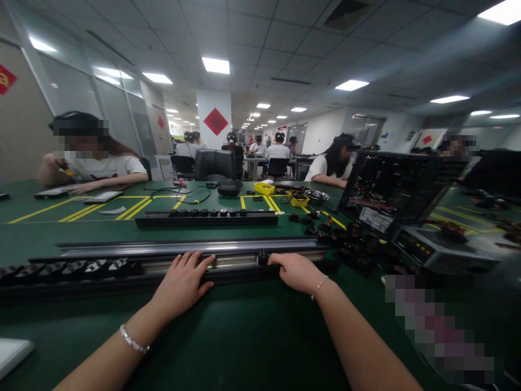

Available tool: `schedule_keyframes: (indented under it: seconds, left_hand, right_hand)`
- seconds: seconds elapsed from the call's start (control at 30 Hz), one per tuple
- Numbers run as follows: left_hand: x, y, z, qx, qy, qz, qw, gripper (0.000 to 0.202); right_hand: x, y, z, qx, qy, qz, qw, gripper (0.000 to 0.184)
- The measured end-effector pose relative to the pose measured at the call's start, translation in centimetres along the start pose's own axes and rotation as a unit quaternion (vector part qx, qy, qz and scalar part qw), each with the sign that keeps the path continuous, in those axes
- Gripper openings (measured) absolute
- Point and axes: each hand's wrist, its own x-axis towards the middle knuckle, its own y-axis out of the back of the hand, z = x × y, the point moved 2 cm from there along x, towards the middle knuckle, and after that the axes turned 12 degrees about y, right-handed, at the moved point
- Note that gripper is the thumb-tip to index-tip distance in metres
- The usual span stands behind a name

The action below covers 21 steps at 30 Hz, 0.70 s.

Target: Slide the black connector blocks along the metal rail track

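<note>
One small black module [262,257] sits in the channel of the near black rail [240,277], on the green surface [248,336] before us. Our right hand [299,271] points its index finger at the module, the other fingers curled; whether we grip it or only touch it, we cannot tell. Our left hand [183,281] lies with fingers spread over the rail. Dark-bodied modules [73,270] line its left part. Behind it lies a second rail [163,248], and beyond that a third rail [207,220].
</note>
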Motion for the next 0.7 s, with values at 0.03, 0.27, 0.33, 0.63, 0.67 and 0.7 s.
schedule_keyframes:
  seconds: [0.03, 0.27, 0.33, 0.63, 0.67, 0.7]
  left_hand:
    - [0.0, 0.0, 0.0, -0.003, 0.0, 0.001, 1.0, 0.057]
    - [0.0, 0.1, 0.0, 0.0, -0.004, 0.006, 1.0, 0.056]
    - [0.0, 0.1, 0.1, 0.003, -0.005, 0.004, 1.0, 0.056]
    - [0.0, 0.1, 0.0, -0.005, 0.001, 0.001, 1.0, 0.057]
    - [0.1, 0.1, 0.0, -0.004, 0.0, 0.002, 1.0, 0.057]
    - [0.1, 0.2, 0.0, -0.003, 0.0, 0.003, 1.0, 0.056]
  right_hand:
    - [0.0, 0.0, 0.0, 0.001, -0.001, 0.001, 1.0, 0.044]
    - [0.0, -0.1, 0.3, -0.005, 0.001, 0.006, 1.0, 0.043]
    - [-0.1, 0.0, 0.3, -0.011, 0.003, 0.011, 1.0, 0.043]
    - [0.2, -0.8, -0.7, -0.05, 0.03, 0.14, 0.988, 0.021]
    - [0.4, -1.1, -0.9, -0.049, 0.021, 0.172, 0.984, 0.02]
    - [0.7, -1.4, -1.1, -0.047, 0.003, 0.208, 0.977, 0.02]
